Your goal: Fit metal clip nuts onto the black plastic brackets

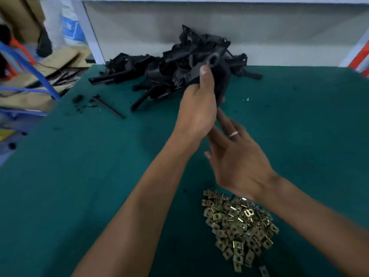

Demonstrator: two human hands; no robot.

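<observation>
My left hand [197,108] grips a black plastic bracket [220,80], thumb up on its near face, lifted just in front of the heap of black brackets [165,64] at the back of the green table. Below and right of it, my right hand [235,156] is held out with straight fingers, a ring on one, its fingertips reaching toward the held bracket's lower end; I see nothing in it. A heap of brass-coloured metal clip nuts [239,226] lies on the mat under my right wrist.
The green mat [79,176] covers the table. Small black scraps and a thin black rod [108,105] lie at the left rear. A white wall panel [199,23] backs the table. Cardboard and blue tubing [30,76] sit off the left edge.
</observation>
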